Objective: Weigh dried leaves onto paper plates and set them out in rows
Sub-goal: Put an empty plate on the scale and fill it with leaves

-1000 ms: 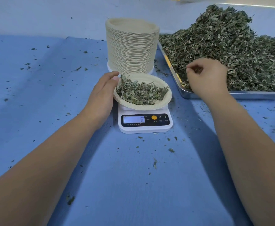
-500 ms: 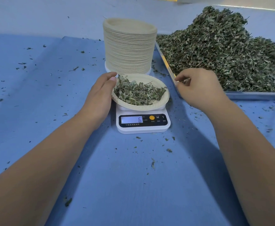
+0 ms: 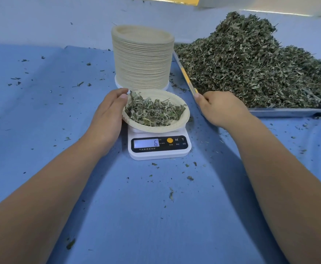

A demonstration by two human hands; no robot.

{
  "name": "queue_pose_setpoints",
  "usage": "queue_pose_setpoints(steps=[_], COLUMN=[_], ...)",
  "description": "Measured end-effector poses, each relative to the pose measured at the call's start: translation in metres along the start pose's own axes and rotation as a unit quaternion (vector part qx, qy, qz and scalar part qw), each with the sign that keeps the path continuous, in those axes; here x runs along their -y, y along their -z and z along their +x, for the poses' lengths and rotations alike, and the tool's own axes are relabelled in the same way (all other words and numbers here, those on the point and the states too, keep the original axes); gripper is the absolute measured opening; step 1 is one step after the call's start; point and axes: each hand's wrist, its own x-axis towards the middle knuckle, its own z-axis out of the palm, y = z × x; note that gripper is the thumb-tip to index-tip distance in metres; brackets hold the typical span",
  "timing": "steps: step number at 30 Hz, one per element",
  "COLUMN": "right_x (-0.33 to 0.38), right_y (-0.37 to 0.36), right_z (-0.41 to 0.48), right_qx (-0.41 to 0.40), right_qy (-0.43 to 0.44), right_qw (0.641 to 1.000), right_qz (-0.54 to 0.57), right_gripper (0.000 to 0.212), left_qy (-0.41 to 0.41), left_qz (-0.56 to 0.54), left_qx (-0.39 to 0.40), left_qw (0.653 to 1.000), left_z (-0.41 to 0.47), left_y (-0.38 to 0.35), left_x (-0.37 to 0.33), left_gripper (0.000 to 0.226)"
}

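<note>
Centrally, the round paper plate (image 3: 183, 119) of leaves (image 3: 154, 111) sat mouth-up on the scale (image 3: 158, 154) — left hand (image 3: 108, 113) fingers nearly straight, touching its left rim. Right hand (image 3: 222, 109) curled beside the tray (image 3: 285, 112), its contents indiscernible; the plate stack (image 3: 142, 60) stood behind.

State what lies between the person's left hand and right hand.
In the head view, a paper plate heaped with dried leaves, sitting on a white kitchen scale, lies between the left hand and the right hand.
</note>
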Motion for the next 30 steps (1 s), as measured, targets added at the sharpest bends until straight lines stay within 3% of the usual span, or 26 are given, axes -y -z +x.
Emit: queue_pose_setpoints(steps=[6,14,21,23,27,30], right_x=[0.002,0.002,0.065,0.087,0.105,0.101], right_y=[-0.005,0.004,0.043,0.047,0.040,0.032], right_z=[-0.004,0.013,0.023,0.020,0.015,0.015], right_qx=[-0.011,-0.087,-0.157,-0.132,0.001,0.022], right_qy=[0.023,0.019,0.085,0.123,0.158,0.162], right_qw=[1.000,0.993,0.963,0.961,0.979,0.979], right_qz=[0.011,0.083,0.201,0.208,0.127,0.126], right_gripper=[0.056,0.057,0.058,0.056,0.045,0.032], left_qy=[0.002,0.011,0.015,0.016,0.011,0.012], left_qz=[-0.002,-0.006,-0.002,-0.004,-0.005,-0.003], left_qx=[-0.002,-0.005,-0.002,-0.003,-0.010,-0.014], left_qw=[1.000,1.000,1.000,1.000,1.000,1.000], left_z=[0.000,-0.001,0.001,0.001,0.001,0.001], left_y=[0.000,0.000,0.001,0.001,0.000,-0.001], left_x=[-0.002,-0.001,0.000,-0.001,0.000,-0.001], left_gripper=[0.030,0.035,0.035,0.038,0.035,0.036])
